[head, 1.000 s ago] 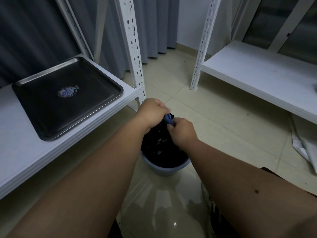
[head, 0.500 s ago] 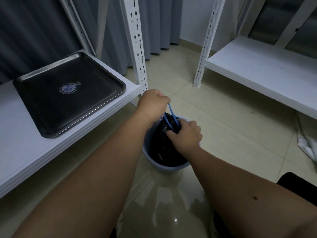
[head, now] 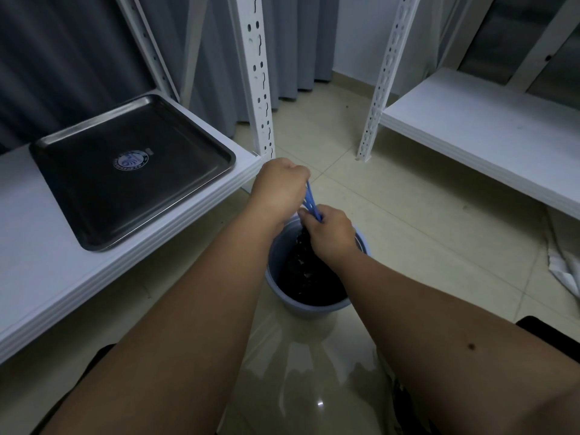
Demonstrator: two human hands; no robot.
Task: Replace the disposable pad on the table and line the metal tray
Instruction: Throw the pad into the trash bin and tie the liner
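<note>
- Shelf [head: 47,277]: white, at left; bears the tray.
- Tray [head: 94,146]: metal, bare, well apart from both hands.
- Bucket [head: 310,310]: blue, on floor; holds black bag [head: 309,274].
- Left hand [head: 279,191]: fist clenched round blue drawstring [head: 310,199].
- Right hand [head: 329,232]: fingers curled, gripping drawstring at bag's neck.

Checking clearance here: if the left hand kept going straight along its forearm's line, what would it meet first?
Probably the white shelf post, just beyond the left hand, which grips the blue drawstring. Depth is unclear from one view; it might pass right of it, above the floor.
</note>
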